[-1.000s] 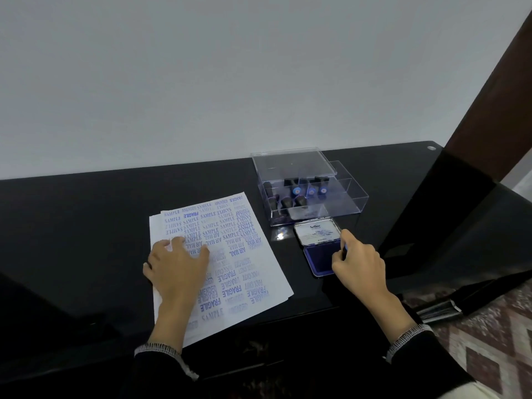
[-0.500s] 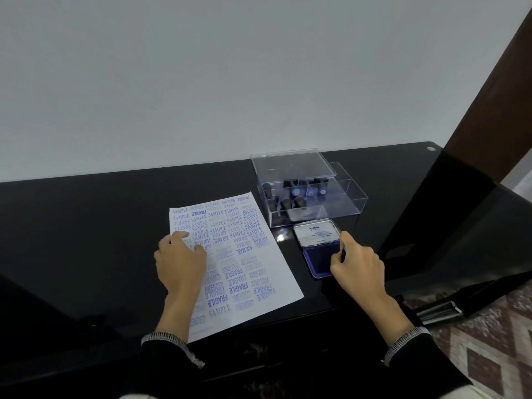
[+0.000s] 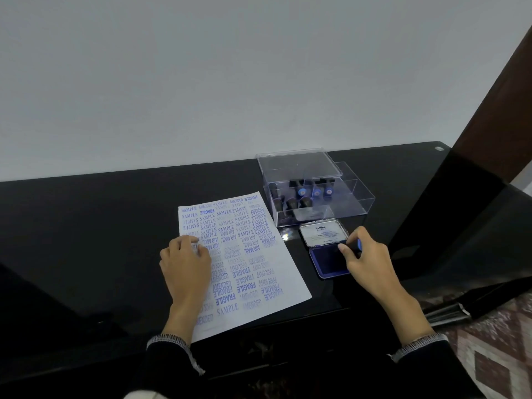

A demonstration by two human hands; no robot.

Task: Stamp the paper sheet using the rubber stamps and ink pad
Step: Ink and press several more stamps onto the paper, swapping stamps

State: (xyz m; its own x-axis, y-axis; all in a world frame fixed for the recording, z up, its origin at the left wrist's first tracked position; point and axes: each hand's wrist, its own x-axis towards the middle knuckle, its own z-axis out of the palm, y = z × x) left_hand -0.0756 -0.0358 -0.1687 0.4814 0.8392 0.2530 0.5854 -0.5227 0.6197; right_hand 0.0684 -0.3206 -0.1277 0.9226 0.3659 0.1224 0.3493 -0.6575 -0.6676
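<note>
We note the paper sheet (image 3: 253, 263) flat on the black table (image 3: 86, 226), near centre, covered w/ blue impressions (SAMPLE, FRAGILE, AIR MAIL, FAX OUT, AMENDED). Left hand (image 3: 185, 264) lies palm-down on the sheet's left edge, fingers loosely spread, holding nothing.

Ink pad (image 3: 328, 253) sits just right of the sheet, lid open toward the far side, blue pad surface exposed. Right hand (image 3: 367, 260) is over the pad's right side, thumb and fingers pinched on a rubber stamp (image 3: 357, 244) w/ blue cap; stamp mostly hidden, so we cannot tell whether it touches the pad.

Clear plastic box (image 3: 316, 194) stands just beyond the ink pad, lid resting askew on top; approx. half a dozen more stamps (image 3: 302, 192) inside, left compartment.
</note>
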